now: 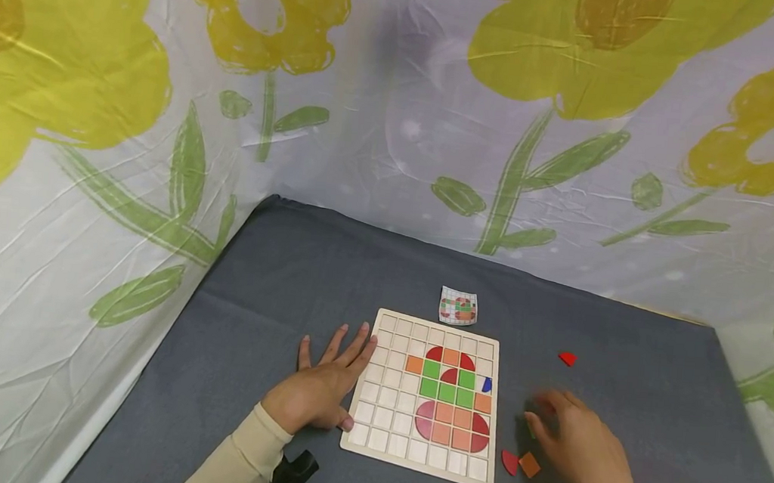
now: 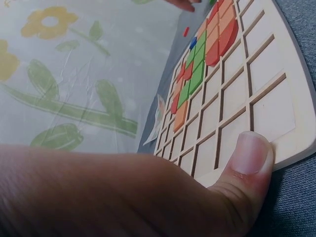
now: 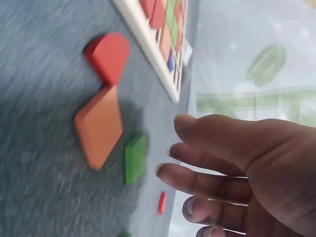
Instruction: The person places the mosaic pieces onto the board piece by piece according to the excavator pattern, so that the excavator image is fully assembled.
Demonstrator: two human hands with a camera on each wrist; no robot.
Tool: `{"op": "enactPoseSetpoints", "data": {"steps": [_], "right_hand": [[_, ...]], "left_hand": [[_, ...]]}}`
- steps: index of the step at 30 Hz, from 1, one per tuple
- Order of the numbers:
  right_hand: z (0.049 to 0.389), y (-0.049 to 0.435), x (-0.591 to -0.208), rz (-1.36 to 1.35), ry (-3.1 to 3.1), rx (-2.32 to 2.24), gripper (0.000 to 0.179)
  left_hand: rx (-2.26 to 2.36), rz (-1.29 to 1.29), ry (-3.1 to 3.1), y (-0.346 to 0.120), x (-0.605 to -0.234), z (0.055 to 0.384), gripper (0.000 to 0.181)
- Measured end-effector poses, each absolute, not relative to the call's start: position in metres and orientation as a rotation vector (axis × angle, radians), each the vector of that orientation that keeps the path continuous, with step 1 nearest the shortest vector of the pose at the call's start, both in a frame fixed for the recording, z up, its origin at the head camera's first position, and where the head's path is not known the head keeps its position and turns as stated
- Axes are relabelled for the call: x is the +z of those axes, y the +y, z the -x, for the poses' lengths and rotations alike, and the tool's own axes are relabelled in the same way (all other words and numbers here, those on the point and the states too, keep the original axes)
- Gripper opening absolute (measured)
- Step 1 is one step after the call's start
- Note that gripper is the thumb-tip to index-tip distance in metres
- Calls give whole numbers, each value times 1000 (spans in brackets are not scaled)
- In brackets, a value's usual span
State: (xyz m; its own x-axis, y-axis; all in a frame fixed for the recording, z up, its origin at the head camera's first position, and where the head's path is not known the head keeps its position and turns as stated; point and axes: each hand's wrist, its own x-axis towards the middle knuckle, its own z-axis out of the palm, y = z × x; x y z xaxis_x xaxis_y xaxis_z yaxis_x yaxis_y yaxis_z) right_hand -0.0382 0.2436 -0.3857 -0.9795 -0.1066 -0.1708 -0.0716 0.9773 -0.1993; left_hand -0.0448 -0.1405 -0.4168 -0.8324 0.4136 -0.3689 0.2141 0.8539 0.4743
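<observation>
My left hand (image 1: 316, 395) rests with spread fingers along the left edge of a pale wooden grid board (image 1: 383, 417); its thumb (image 2: 249, 155) lies on the rim near a corner. Red rounded pieces, orange squares, green squares (image 1: 446, 392) and a small blue piece (image 1: 487, 386) sit in the board's cells. To the right of the board, my right hand (image 1: 579, 442) hovers over the table, fingers relaxed and nothing held. Nearest it lie a green piece (image 3: 135, 159), an orange square (image 3: 98, 129) and a red quarter-round piece (image 3: 108, 57).
A small printed pattern card (image 1: 458, 308) lies behind the board. Farther right is another red piece (image 1: 567, 358). A black curved object (image 1: 296, 471) sits beside the left wrist. The dark grey tablecloth (image 1: 330, 267) meets a flower-printed curtain (image 1: 401, 144) at the back.
</observation>
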Motion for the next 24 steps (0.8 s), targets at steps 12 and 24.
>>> {"op": "enactPoseSetpoints", "data": {"steps": [12, 24], "right_hand": [[35, 260, -391, 5, 2816, -273, 38], [32, 251, -398, 77, 2890, -322, 25]], "left_hand": [[585, -454, 2555, -139, -416, 45, 132], [594, -455, 2560, -140, -418, 44, 131]]}}
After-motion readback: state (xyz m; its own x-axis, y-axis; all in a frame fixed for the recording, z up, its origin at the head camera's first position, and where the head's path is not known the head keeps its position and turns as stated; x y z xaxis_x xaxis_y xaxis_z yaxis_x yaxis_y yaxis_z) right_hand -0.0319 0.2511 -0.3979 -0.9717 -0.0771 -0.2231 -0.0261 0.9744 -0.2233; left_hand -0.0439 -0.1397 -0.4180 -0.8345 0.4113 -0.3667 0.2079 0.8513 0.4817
